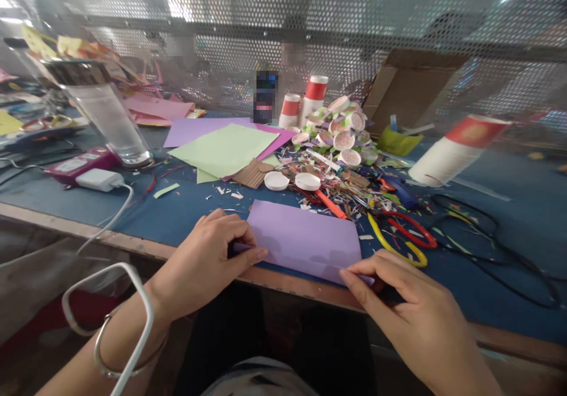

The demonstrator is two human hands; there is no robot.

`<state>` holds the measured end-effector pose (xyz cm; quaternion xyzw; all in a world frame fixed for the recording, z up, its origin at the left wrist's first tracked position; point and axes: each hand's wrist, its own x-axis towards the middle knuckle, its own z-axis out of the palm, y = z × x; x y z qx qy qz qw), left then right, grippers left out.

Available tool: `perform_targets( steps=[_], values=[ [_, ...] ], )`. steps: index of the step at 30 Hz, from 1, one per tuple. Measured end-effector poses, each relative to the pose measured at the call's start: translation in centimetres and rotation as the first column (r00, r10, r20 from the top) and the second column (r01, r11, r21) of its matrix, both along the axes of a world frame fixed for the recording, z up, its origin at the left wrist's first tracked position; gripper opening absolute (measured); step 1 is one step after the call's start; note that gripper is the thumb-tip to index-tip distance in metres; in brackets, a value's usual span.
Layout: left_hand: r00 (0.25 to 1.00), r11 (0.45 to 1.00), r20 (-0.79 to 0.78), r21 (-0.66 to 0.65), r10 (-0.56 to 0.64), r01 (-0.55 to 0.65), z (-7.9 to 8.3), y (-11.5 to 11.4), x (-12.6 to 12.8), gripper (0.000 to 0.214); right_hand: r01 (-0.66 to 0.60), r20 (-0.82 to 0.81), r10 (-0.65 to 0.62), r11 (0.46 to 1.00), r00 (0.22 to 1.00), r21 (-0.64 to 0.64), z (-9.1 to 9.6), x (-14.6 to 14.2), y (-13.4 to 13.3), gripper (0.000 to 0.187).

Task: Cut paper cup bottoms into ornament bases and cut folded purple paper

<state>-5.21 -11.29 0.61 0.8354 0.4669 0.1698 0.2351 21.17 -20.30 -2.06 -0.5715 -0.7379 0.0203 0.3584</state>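
A sheet of purple paper (305, 230) lies at the table's front edge, its near side turned up in a narrow strip. My left hand (217, 254) pinches the near left corner between thumb and fingers. At the near right corner, my right hand (398, 301) grips the paper the same way. Just beyond the sheet are two white paper discs (307, 181) and an orange stick-like tool (331, 204). Scissors with red and yellow handles (410, 230) rest close to my right hand.
Green paper sheets (225, 151) and paper scraps spread behind. A pile of small decorated discs (343, 139) stands near stacked paper cups (458, 151). On the left are a glass bottle (110, 115) and a power strip (82, 165). A white cable (144, 301) crosses my left forearm.
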Motion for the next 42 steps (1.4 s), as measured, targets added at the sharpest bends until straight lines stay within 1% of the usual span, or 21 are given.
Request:
perform_targets(
  steps=[5,9,14,18,25,27,29,30,32,34,35,36,38,40,42],
  values=[
    [0.999,0.999,-0.030,0.019,0.031,-0.031,-0.2,-0.1,-0.6,0.029,-0.003,-0.002,0.003,1.000,1.000,0.010,-0.1,0.0,-0.1,0.021],
    [0.998,0.999,-0.045,0.025,0.044,-0.043,-0.3,-0.1,-0.5,0.028,-0.004,-0.007,0.005,1.000,1.000,0.017,-0.2,-0.1,-0.1,0.022],
    [0.996,0.995,-0.061,0.077,0.067,-0.062,-0.6,-0.4,-0.5,0.026,0.008,0.002,-0.008,1.000,1.000,0.010,-0.2,-0.3,0.0,0.023],
    [0.996,0.994,-0.064,0.087,0.069,-0.063,-0.8,-0.5,-0.6,0.026,0.023,0.006,-0.023,1.000,1.000,0.017,-0.2,-0.2,-0.1,0.026],
    [0.995,0.992,-0.077,0.113,0.071,-0.062,-0.8,-0.8,-0.8,0.014,0.005,0.037,-0.006,1.000,0.999,0.026,-0.2,-0.2,-0.1,0.028],
    [0.995,0.989,-0.080,0.144,0.053,-0.041,-1.0,-0.9,-0.8,0.012,0.003,0.045,-0.004,0.999,0.999,0.032,-0.3,-0.2,-0.1,0.028],
    [0.996,0.976,-0.081,0.219,0.027,-0.009,-1.2,-0.9,-0.8,0.011,0.007,0.055,-0.008,1.000,0.998,0.017,-0.3,-0.2,-0.1,0.028],
    [0.996,0.963,-0.087,0.269,0.005,0.018,-1.3,-1.0,-0.7,0.016,0.009,0.058,-0.009,1.000,0.998,0.005,-0.4,-0.2,-0.1,0.029],
    [0.992,0.925,-0.111,0.367,-0.061,0.098,-1.4,-1.2,-0.5,0.037,0.006,0.061,-0.005,1.000,0.998,-0.024,-0.4,-0.2,-0.1,0.030],
    [0.975,0.885,-0.155,0.415,-0.159,0.210,-1.3,-1.4,-0.1,0.054,0.001,0.058,0.001,1.000,0.998,-0.030,-0.4,-0.2,-0.1,0.030],
    [0.961,0.870,-0.181,0.414,-0.209,0.267,-1.2,-1.5,0.1,0.057,0.000,0.058,0.001,1.000,0.998,-0.028,-0.4,-0.2,-0.1,0.029],
    [0.948,0.859,-0.203,0.407,-0.245,0.310,-1.1,-1.7,0.3,0.055,0.000,0.060,0.002,1.000,0.998,-0.026,-0.4,-0.1,-0.1,0.029],
    [0.927,0.851,-0.252,0.383,-0.278,0.359,-1.0,-2.0,0.7,0.046,-0.001,0.061,0.002,1.000,0.998,-0.021,-0.4,-0.1,-0.1,0.030],
    [0.920,0.854,-0.283,0.369,-0.272,0.366,-1.0,-2.4,1.1,0.041,-0.006,0.062,0.008,1.000,0.998,-0.021,-0.4,-0.1,-0.1,0.030],
    [0.920,0.861,-0.310,0.370,-0.241,0.350,-1.2,-3.0,1.3,0.041,-0.012,0.058,0.013,1.000,0.998,-0.021,-0.4,-0.1,-0.1,0.030]
  ],
)
